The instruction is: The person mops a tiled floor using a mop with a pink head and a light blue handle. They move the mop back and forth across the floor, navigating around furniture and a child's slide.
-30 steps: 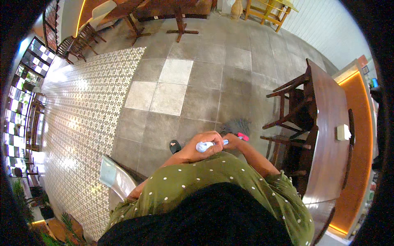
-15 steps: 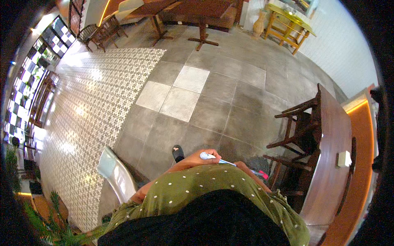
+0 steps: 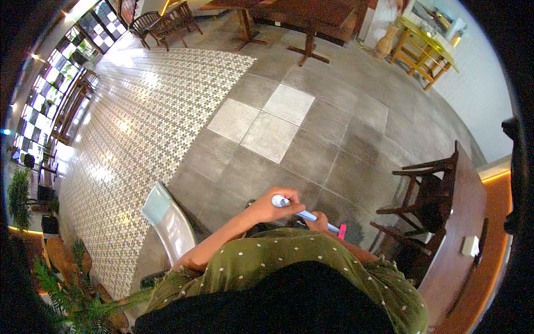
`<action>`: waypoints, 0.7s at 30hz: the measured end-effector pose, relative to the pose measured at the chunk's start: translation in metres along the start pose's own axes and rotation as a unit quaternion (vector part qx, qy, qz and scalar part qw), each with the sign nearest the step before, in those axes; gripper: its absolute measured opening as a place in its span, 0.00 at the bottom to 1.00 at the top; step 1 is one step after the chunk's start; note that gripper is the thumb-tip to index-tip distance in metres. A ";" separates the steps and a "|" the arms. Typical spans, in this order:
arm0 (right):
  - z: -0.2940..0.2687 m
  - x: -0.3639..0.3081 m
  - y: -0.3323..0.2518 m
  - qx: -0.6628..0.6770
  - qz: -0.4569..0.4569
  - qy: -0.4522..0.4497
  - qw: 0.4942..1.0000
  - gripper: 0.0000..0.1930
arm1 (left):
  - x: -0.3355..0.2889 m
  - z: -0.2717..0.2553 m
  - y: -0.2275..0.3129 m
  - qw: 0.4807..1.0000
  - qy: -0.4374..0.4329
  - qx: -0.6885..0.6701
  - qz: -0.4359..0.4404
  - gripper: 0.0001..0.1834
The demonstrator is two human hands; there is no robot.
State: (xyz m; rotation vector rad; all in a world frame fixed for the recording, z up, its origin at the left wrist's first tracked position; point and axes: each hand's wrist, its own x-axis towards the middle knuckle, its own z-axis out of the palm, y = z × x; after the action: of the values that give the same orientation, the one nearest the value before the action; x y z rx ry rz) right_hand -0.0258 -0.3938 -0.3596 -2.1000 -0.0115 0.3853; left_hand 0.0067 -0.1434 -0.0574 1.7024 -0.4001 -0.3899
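Both of my hands are on a long, light-blue handle of what looks like a broom [image 3: 307, 215], held slanting down to the right. My left hand [image 3: 273, 207] is closed around it near its pale rounded top end. Lower down the shaft, my right hand [image 3: 318, 222] is wrapped round it, partly behind the handle. A pink piece [image 3: 342, 230] sits at the far end of the shaft, beside a dark, fuzzy head that blends with the grey floor, so its exact shape is unclear.
A grey plastic chair [image 3: 169, 220] stands close on my left, with a green plant [image 3: 69, 295] behind it. Dark wooden chairs [image 3: 420, 195] and a long brown table [image 3: 459, 239] are at my right. Across the tiled floor [image 3: 267, 136] stand pedestal tables [image 3: 308, 47] and a yellow table [image 3: 425, 44].
My left hand has risen away from my body with the handle's top. More of the shaft and my right hand now show. The pink end has shifted left and slightly up in view.
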 end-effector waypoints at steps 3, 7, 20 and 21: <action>0.050 0.038 -0.066 -0.030 -0.018 -0.006 0.999 0.09 | -0.027 -0.058 0.029 0.997 0.046 0.064 0.027 0.14; 0.134 0.103 -0.148 -0.053 -0.229 0.034 0.971 0.09 | -0.065 -0.127 0.060 0.989 0.089 0.108 0.043 0.15; 0.265 0.230 -0.233 0.196 -0.347 -0.268 0.877 0.15 | -0.083 -0.165 0.030 0.916 0.199 0.341 0.073 0.16; 0.263 0.228 -0.234 0.229 -0.329 -0.275 0.874 0.15 | -0.084 -0.162 0.029 0.912 0.206 0.347 0.069 0.15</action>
State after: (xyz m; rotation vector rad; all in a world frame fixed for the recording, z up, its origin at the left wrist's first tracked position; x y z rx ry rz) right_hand 0.1513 -0.0140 -0.3537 -1.3479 -0.8657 0.4909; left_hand 0.0080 0.0325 -0.0001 2.3626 -0.3610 0.2609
